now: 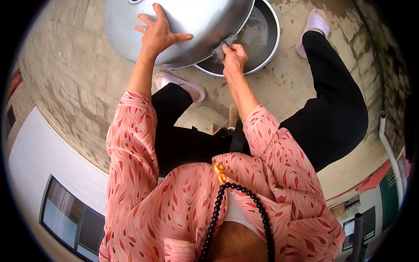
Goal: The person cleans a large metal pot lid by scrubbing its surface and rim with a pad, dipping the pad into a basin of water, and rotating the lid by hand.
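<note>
A large silver metal pot lid (196, 26) is tilted over a round metal basin (274, 43) with water in it. My left hand (158, 34) lies spread on the lid's outer surface, fingers apart. Near the lid's lower right edge, my right hand (235, 59) grips a grey mesh scouring pad (219, 51) that touches the rim. The lid hides the left part of the basin, and its top runs out of view.
Paving slabs (74, 56) with wet patches surround the basin. My feet in pale shoes (317, 22) stand on either side. A white pipe (390, 153) and a brick wall edge are at the right; a building window (63, 214) shows lower left.
</note>
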Motion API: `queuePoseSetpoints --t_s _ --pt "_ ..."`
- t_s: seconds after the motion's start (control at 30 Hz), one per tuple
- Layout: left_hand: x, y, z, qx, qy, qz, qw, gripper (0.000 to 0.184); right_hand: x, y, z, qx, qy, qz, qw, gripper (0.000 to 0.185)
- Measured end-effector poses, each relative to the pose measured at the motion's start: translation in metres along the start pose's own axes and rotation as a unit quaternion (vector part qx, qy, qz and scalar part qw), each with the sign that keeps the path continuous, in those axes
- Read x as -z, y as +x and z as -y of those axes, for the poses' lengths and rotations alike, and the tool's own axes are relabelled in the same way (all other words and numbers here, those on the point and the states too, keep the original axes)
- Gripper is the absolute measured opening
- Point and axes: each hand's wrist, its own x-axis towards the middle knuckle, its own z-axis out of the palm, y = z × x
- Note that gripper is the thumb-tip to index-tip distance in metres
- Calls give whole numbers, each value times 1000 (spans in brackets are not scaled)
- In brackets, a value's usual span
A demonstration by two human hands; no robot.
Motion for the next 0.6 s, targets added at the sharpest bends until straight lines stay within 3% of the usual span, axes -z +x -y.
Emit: queuePoseSetpoints --t_s 0.03,0.13,0.27,0.33,0.4,0.43,0.53,0.6 --pt "0 2 1 -1 9 1 1000 148 2 2 6 -53 60 22 997 16" --pt "-5 4 4 -1 12 -9 1000 149 4 0 15 -32 100 92 990 15" --pt "-16 6 10 -4 18 -37 999 146 -20 -20 38 77 -36 128 988 23" --pt "-10 3 3 2 46 -54 997 141 -23 -19 29 147 -153 80 974 20" --pt "14 -3 -15 35 -1 26 999 149 -12 -4 10 182 -184 57 964 20" --pt "19 -4 -20 51 0 45 998 149 -7 -2 2 151 -151 50 976 20" --pt "22 4 -20 59 5 40 997 149 -7 -3 -6 126 -238 -16 963 20" --pt "10 -5 -16 44 11 38 998 148 -16 -13 5 160 -225 41 960 20"
